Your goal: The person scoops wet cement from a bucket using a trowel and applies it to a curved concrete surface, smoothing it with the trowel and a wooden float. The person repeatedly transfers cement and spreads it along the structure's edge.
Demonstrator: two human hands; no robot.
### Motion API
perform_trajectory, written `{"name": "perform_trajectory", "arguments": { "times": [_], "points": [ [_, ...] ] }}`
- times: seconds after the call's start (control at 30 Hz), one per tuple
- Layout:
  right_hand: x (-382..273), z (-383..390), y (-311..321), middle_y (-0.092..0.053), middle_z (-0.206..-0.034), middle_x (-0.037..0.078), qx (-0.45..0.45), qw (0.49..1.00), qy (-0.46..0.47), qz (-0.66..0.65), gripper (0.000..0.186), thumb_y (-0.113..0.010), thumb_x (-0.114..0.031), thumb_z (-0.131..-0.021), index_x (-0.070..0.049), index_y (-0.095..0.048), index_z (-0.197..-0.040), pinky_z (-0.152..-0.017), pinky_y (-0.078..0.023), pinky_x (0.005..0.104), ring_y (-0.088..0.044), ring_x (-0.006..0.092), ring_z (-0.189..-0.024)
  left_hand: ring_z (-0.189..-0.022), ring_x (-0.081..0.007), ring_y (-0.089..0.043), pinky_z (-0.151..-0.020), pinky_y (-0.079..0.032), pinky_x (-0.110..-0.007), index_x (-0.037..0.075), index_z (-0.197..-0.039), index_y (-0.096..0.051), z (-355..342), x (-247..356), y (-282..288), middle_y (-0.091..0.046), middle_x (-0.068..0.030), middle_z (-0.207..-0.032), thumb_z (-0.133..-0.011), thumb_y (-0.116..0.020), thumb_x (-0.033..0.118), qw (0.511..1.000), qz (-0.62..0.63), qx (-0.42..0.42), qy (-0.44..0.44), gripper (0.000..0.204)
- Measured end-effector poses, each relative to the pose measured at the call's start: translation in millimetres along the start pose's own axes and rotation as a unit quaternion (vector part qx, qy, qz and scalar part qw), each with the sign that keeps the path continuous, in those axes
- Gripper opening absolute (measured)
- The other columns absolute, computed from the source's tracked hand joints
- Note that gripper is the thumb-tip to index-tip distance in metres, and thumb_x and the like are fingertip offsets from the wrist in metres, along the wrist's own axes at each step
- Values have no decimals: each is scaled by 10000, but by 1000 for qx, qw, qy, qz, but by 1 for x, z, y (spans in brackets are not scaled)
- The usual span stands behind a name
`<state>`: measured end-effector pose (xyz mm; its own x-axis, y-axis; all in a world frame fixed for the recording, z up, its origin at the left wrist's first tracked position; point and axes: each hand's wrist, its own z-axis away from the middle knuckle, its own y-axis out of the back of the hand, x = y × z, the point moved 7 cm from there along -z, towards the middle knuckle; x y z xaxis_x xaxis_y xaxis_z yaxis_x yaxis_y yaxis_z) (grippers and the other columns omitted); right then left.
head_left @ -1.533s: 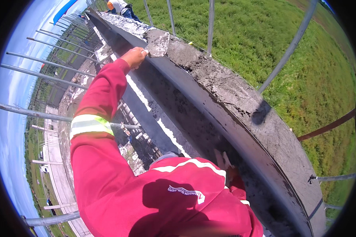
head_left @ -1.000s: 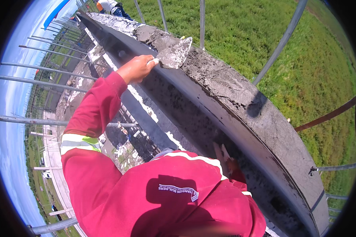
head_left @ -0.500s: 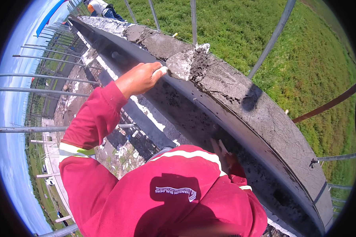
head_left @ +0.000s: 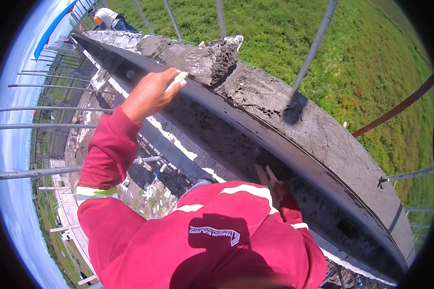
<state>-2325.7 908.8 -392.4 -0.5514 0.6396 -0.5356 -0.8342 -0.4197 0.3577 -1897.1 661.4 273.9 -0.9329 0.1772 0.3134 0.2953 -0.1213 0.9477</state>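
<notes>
My left hand point(head_left: 152, 94) is closed at the wall's inner edge, with something whitish at its thumb. It grips what looks like a trowel point(head_left: 205, 67), its blade coated in grey mortar and its handle mostly hidden by my fingers. A thick, rough lump of wet mortar point(head_left: 224, 53) stands up at the blade, over the curved wall top point(head_left: 318, 125). Lower down, my right hand point(head_left: 271, 180) reaches into the shadowed channel beside the wall, fingers stretched out and apart. No tool shows in it.
Metal pipes point(head_left: 316, 45) rise along the wall's outer side, and a rusty bar point(head_left: 398, 106) slants there. Grass point(head_left: 371, 72) lies beyond. More rods point(head_left: 38, 171) jut out at left, above rubble point(head_left: 152, 192). Another person point(head_left: 113, 19) bends over the wall's far end.
My left hand and the trowel have shifted left along the wall top. The mortar lump now stands higher, and a gap shows between it and the mortar nearer me. My right hand stays put.
</notes>
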Motion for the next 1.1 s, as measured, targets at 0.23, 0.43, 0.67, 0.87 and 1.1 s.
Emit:
{"name": "perform_trajectory", "arguments": {
  "times": [0.23, 0.43, 0.67, 0.87, 1.1],
  "points": [
    [-21, 27, 17, -565, -1365, 308, 24, 993, 34, 110, 711, -570, -512, -920, 27, -558, -1383, -1093, -434, 458, -535, 416, -1303, -657, -385, -633, -609, -469, -438, 19, -1130, -583, 12, 25, 22, -637, -190, -740, -1036, -559, 224, 992, -45, 110, -51, 227],
    [-25, 12, 5, -593, -1318, 317, 6, 973, 133, 189, 692, -572, -500, -918, 57, -582, -1328, -1040, -469, 461, -571, 422, -1261, -900, -506, -598, -793, -485, -473, -35, -1097, -620, 13, 8, -22, -672, -274, -943, -1051, -510, 353, 993, 67, -74, -65, 405],
    [-17, 23, 10, -619, -1299, 284, 51, 995, 49, 70, 677, -593, -463, -896, 2, -556, -1386, -998, -493, 445, -612, 390, -1212, -605, -235, -577, -564, -449, -370, -19, -1095, -618, 24, -98, 13, -597, -104, -731, -1064, -444, 312, 988, 28, -61, 141, 375],
    [-9, -10, -18, -700, -1157, 243, 39, 990, 74, 116, 403, -630, -299, -912, -118, -667, -1270, -853, -551, 491, -701, 376, -1045, -476, -127, -523, -441, -401, -281, -8, -1124, -626, 26, 35, -46, -553, -47, -665, -1079, -411, 281, 949, 177, -255, 54, 363],
    [-47, 25, 11, -634, -1291, 281, 20, 999, 18, 41, 679, -608, -448, -885, -6, -549, -1397, -919, -534, 453, -663, 395, -1142, -797, -483, -632, -710, -477, -571, 17, -1098, -598, 35, 115, -45, -641, -254, -758, -1039, -517, 343, 979, -49, -125, -154, 341]
  ]
}}
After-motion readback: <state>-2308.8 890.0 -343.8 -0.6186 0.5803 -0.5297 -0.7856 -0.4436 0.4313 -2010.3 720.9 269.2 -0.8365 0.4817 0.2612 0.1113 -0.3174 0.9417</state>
